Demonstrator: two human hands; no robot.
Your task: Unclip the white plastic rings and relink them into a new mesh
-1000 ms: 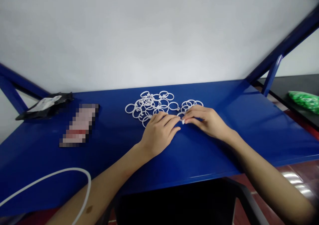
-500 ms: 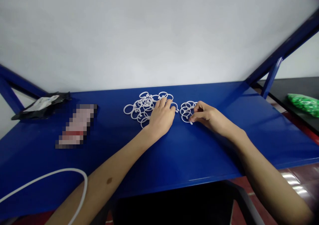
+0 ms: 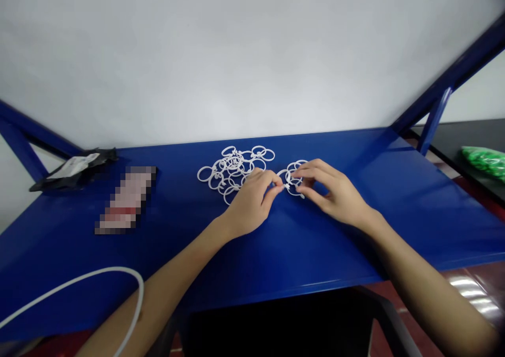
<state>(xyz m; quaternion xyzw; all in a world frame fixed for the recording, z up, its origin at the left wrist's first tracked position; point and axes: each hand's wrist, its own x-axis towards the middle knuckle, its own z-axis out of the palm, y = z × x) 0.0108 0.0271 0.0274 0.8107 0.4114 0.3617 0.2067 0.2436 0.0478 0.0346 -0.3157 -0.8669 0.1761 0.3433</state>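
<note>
A heap of several white plastic rings [image 3: 231,168] lies on the blue table [image 3: 355,225], with a smaller cluster of white rings [image 3: 295,167] to its right. My left hand [image 3: 250,201] and my right hand [image 3: 335,194] meet between the two groups. Both pinch a single white ring [image 3: 284,180] between thumb and fingertips, just above the tabletop. Part of that ring is hidden by my fingers.
A black bag with a white label [image 3: 74,168] lies at the back left, next to a blurred-out flat item [image 3: 125,199]. A white cable [image 3: 79,283] curves over the near left edge. A green bag [image 3: 485,159] rests on a dark surface at the right.
My left hand pulled back from the big heap with a ring and moved right. My right hand left the small cluster and came to meet it, both now pinching one ring.
</note>
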